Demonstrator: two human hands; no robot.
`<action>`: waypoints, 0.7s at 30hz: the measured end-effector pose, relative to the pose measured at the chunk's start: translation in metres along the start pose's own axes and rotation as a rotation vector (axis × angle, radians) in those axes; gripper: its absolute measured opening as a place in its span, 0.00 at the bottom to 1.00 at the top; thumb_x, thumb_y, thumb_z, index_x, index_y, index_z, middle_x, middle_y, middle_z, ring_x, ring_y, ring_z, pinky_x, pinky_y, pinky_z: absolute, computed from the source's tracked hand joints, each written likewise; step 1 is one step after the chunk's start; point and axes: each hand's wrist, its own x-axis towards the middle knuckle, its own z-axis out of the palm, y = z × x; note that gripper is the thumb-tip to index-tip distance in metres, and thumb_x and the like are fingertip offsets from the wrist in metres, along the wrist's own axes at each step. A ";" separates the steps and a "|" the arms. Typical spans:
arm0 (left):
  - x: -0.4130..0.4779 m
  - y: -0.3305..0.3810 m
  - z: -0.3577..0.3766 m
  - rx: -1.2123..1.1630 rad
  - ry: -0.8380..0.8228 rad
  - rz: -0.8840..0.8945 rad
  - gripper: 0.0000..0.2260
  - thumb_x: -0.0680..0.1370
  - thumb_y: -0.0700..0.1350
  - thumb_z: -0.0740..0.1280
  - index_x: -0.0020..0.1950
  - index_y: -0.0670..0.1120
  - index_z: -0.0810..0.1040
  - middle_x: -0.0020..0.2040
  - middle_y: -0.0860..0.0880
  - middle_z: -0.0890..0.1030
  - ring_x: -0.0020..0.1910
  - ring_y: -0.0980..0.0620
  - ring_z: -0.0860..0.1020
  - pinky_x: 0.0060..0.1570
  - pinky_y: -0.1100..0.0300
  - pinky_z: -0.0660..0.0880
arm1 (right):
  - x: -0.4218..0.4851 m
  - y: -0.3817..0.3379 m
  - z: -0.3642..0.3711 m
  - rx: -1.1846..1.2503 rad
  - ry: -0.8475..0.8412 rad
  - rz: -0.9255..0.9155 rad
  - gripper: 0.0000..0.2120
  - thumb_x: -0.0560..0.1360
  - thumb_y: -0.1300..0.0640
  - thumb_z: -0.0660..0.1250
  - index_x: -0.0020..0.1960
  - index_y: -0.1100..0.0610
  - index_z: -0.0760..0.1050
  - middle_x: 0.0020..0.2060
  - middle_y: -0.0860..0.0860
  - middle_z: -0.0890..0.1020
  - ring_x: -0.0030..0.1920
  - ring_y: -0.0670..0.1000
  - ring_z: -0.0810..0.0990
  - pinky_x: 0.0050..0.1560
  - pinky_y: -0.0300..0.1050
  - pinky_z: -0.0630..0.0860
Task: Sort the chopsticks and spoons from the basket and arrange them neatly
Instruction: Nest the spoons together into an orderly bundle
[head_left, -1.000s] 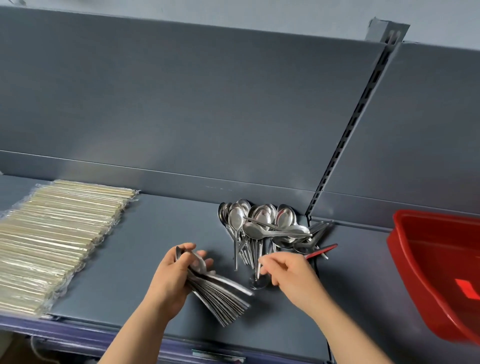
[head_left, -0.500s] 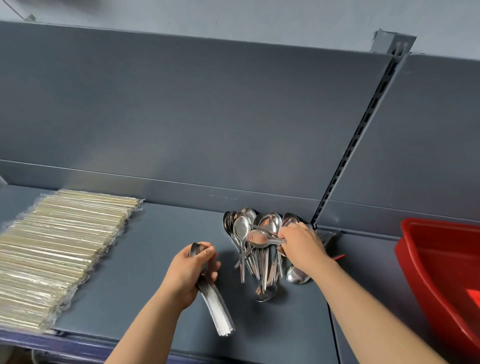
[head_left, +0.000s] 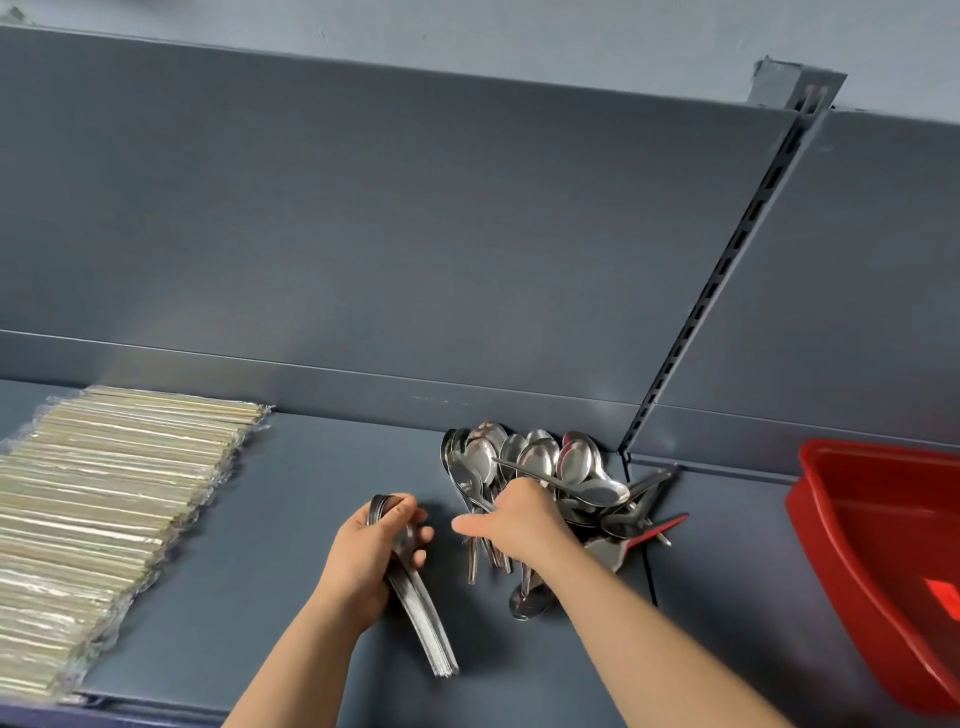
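A loose pile of steel spoons (head_left: 524, 462) lies on the grey shelf (head_left: 291, 519), bowls toward the back wall. My left hand (head_left: 371, 553) grips a nested stack of spoons (head_left: 421, 618) by the bowls, with the handles pointing toward me. My right hand (head_left: 519, 525) rests on the pile's handles with its thumb stretched left. Its fingers are hidden behind the hand, so a grip cannot be told. Wrapped chopsticks (head_left: 104, 519) lie in a tidy row at the left. The red basket (head_left: 810, 519) stands at the right.
A red-handled utensil (head_left: 662, 526) lies at the pile's right edge. A slotted upright (head_left: 727, 270) splits the back wall just behind the spoons. The shelf's front edge runs just below my forearms.
My right hand went into the pile and pinched a crosswise spoon, then drew back left onto the handles. The fanned spoons in my left hand closed into a tight stack.
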 end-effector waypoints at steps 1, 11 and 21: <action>0.000 0.000 0.000 -0.004 -0.005 -0.005 0.02 0.79 0.39 0.66 0.48 0.41 0.75 0.38 0.43 0.78 0.28 0.51 0.78 0.22 0.62 0.72 | 0.001 -0.001 0.004 -0.019 0.023 0.010 0.25 0.63 0.47 0.75 0.28 0.54 0.59 0.22 0.47 0.62 0.23 0.47 0.60 0.22 0.41 0.56; 0.002 -0.001 -0.002 -0.042 -0.057 -0.012 0.06 0.78 0.42 0.67 0.48 0.40 0.74 0.38 0.42 0.78 0.31 0.50 0.79 0.26 0.61 0.75 | -0.005 0.006 -0.005 -0.062 0.026 -0.070 0.16 0.67 0.59 0.67 0.26 0.55 0.61 0.22 0.49 0.63 0.25 0.50 0.61 0.27 0.41 0.58; -0.007 -0.002 0.001 -0.106 -0.129 -0.034 0.24 0.69 0.59 0.71 0.54 0.41 0.74 0.43 0.39 0.80 0.39 0.43 0.81 0.35 0.54 0.79 | -0.045 0.012 -0.024 0.315 -0.383 -0.091 0.04 0.67 0.57 0.72 0.33 0.53 0.81 0.21 0.44 0.68 0.23 0.43 0.64 0.27 0.36 0.62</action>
